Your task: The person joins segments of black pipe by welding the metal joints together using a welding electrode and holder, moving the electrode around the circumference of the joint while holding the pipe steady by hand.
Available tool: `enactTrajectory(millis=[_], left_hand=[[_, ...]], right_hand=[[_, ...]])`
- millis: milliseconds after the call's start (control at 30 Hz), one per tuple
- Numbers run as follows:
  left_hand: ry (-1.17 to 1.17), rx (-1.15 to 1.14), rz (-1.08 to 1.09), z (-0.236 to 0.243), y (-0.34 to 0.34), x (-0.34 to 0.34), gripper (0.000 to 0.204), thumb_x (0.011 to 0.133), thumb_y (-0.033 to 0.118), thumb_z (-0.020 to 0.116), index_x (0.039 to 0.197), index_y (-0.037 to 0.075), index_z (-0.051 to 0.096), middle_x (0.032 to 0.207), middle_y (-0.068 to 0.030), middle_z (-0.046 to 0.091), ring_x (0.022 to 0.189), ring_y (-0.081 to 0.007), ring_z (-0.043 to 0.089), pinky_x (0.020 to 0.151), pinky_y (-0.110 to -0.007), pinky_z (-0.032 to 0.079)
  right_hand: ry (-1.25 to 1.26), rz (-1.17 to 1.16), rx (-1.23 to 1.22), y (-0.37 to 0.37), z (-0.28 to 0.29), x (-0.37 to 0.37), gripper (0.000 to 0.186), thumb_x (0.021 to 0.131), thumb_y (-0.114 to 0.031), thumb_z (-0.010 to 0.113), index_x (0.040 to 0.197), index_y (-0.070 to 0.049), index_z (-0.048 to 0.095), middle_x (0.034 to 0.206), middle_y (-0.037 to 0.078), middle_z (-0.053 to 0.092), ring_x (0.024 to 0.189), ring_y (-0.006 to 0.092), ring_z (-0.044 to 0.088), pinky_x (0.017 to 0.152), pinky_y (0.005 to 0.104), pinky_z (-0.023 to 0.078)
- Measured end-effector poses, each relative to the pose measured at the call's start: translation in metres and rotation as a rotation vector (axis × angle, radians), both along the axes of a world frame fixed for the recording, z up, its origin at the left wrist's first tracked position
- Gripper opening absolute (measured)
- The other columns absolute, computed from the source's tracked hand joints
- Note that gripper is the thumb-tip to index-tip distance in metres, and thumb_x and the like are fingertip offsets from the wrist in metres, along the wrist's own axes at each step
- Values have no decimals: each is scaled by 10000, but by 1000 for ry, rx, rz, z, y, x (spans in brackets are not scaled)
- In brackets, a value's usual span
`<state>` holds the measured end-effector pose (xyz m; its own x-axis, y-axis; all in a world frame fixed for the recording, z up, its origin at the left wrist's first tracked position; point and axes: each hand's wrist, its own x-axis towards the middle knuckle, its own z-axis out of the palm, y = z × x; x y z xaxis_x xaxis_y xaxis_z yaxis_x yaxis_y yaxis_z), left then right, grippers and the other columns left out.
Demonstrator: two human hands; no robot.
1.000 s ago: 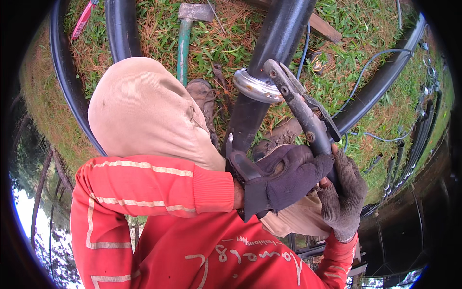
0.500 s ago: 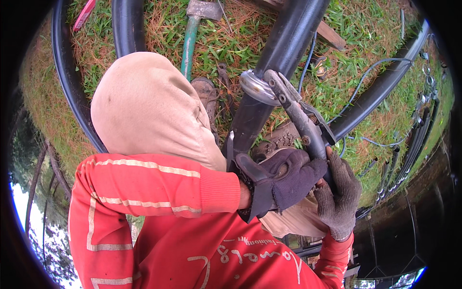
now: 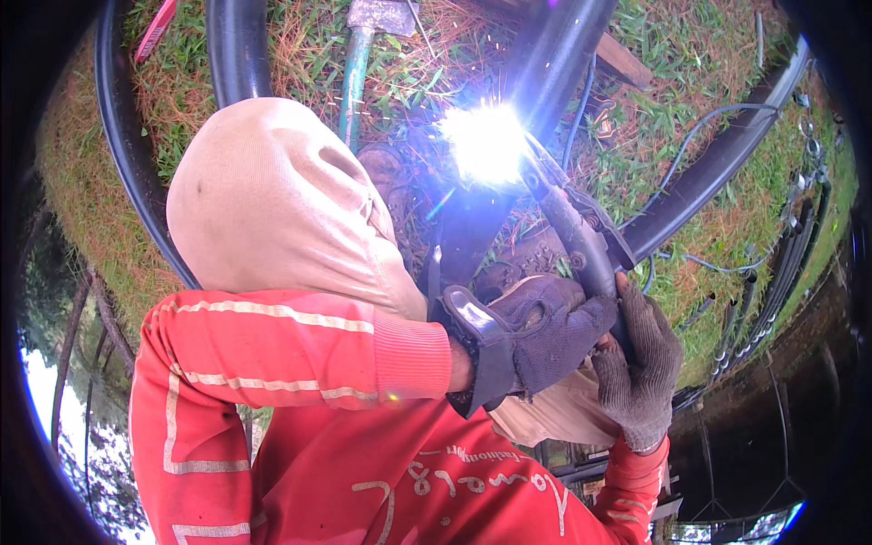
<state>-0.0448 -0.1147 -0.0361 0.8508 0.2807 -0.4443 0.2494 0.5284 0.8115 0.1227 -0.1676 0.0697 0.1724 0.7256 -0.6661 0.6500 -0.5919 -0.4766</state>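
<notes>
Both my hands are wrapped round the handle of a welding electrode holder [image 3: 579, 238]. My left hand [image 3: 549, 331], in a dark padded glove, closes on it from the left. My right hand [image 3: 647, 368], in a grey knit glove, closes on its lower end. At the holder's upper end a white welding arc [image 3: 486, 145] glares, with sparks flying off. The arc sits on a thick black pipe [image 3: 568, 50] that slants between my boots; the glare hides the shiny collar round the pipe. My bent knee [image 3: 272, 195], in tan trousers, rises on the left.
A hammer with a green handle [image 3: 356, 86] lies beyond my boot. Black curved pipes [image 3: 238, 50] lie at left, another pipe [image 3: 713, 173] at right. A thin cable [image 3: 681, 163] loops over the grass. Metal clamps and thin dark tubes [image 3: 799, 245] lie at far right.
A bright arc with sparks has appeared at the holder's upper end, over the collar on the pipe. Both hands keep their grip almost unmoved.
</notes>
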Motion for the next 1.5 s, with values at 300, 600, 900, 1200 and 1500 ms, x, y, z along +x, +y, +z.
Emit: enactTrajectory(millis=[300, 600, 900, 1200, 1500], left_hand=[[108, -211, -29, 13, 19, 0, 355, 1127, 294, 553, 969, 44, 750, 823, -129, 710, 738, -234, 704, 656, -397, 534], [-14, -157, 42, 6, 12, 3, 459, 1120, 420, 540, 1083, 29, 776, 897, -142, 754, 863, -272, 748, 805, -429, 569], [-72, 91, -68, 4, 14, -2, 286, 1127, 223, 521, 1073, 43, 737, 928, -171, 746, 855, -339, 764, 736, -413, 571], [-56, -249, 16, 7, 6, -2, 219, 1084, 219, 564, 1087, 54, 709, 924, -163, 719, 886, -356, 755, 758, -410, 588], [-119, -3, 182, 8, 5, -2, 241, 1092, 223, 561, 1053, 41, 713, 923, -177, 737, 875, -356, 753, 735, -443, 577]], right_hand=[[-7, 18, -36, 3, 2, 1, 649, 879, -63, 737, 1511, 26, 615, 1219, 294, 716, 1057, 469, 737, 944, 470, 587], [-36, -39, 65, -2, 1, 3, 624, 875, -74, 750, 1478, 41, 642, 1204, 295, 736, 1084, 458, 754, 963, 467, 591], [-15, -17, -14, -2, 0, 4, 630, 884, -97, 748, 1494, 13, 641, 1207, 290, 736, 1072, 462, 752, 958, 464, 590], [-19, 0, -14, -4, -1, 5, 653, 873, -105, 745, 1507, 3, 632, 1214, 291, 730, 1059, 470, 749, 948, 468, 595], [-11, 10, 2, -3, -2, 5, 671, 867, -104, 752, 1519, -8, 624, 1233, 288, 725, 1074, 470, 747, 951, 470, 593]])
